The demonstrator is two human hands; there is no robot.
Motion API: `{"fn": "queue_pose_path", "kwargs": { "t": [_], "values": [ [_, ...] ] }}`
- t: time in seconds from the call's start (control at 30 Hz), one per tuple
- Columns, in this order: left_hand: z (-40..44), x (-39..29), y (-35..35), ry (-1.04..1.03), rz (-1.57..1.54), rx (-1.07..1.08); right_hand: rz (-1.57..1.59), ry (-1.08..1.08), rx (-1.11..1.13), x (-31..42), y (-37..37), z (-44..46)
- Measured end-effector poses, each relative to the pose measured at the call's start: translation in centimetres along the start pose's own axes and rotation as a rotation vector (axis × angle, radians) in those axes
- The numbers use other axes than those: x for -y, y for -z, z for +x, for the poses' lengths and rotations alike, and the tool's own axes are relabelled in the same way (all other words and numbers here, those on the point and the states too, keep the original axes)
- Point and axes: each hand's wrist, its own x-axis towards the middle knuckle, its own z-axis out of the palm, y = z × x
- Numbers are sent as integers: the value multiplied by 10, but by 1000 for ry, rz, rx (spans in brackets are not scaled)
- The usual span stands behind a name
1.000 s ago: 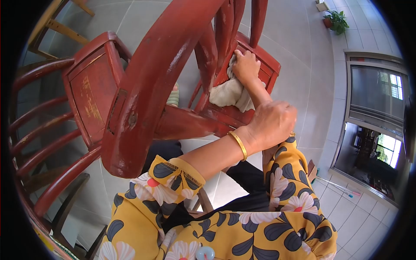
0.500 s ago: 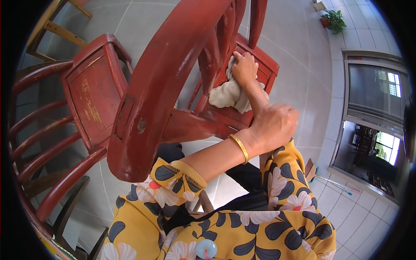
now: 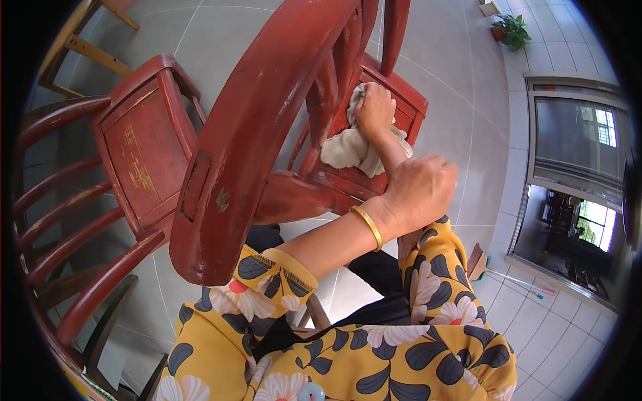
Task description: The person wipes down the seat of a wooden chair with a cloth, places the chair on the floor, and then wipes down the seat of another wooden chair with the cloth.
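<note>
My right hand (image 3: 376,110) has its fingers bent onto a crumpled off-white cloth (image 3: 348,148), which lies on the seat of a worn red wooden chair (image 3: 410,101). Crossing over my right forearm is my left arm, with a gold bracelet (image 3: 367,226) at the wrist. My left hand (image 3: 424,189) is a closed fist above that forearm, close to the right sleeve; its fingertips and anything inside them are hidden. The chair's thick red top rail (image 3: 251,127) rises close to the camera, left of both hands.
Another red chair (image 3: 144,157) with scuffed paint stands at the left. A light wooden frame (image 3: 97,53) is at the upper left. Toward the right are a potted plant (image 3: 513,32), a glass-paned sliding door (image 3: 578,140) and a thin stick (image 3: 518,281) on the tiles.
My right hand has shifted slightly down and left on the seat, and the cloth under it has bunched a little. My left fist stays over the forearm. The near rail appears slightly further right.
</note>
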Motion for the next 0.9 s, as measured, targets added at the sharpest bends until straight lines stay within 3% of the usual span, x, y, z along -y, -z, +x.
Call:
{"fn": "queue_pose_path", "kwargs": {
  "t": [0.07, 0.3, 0.53, 0.9],
  "values": [
    [-2, 0, -1, 7, 1, 13, 58, 131, -16, -2, -4, 3],
    [-5, 3, -2, 10, 59, 51, -59, 174, 10, -15, -4, 11],
    [-5, 7, -2, 27, 60, 87, -81, -230, 163, -76, 22, -23],
    [2, 1, 7, 41, 42, 76, -60, -265, 464, -77, 42, -27]
  ]
}}
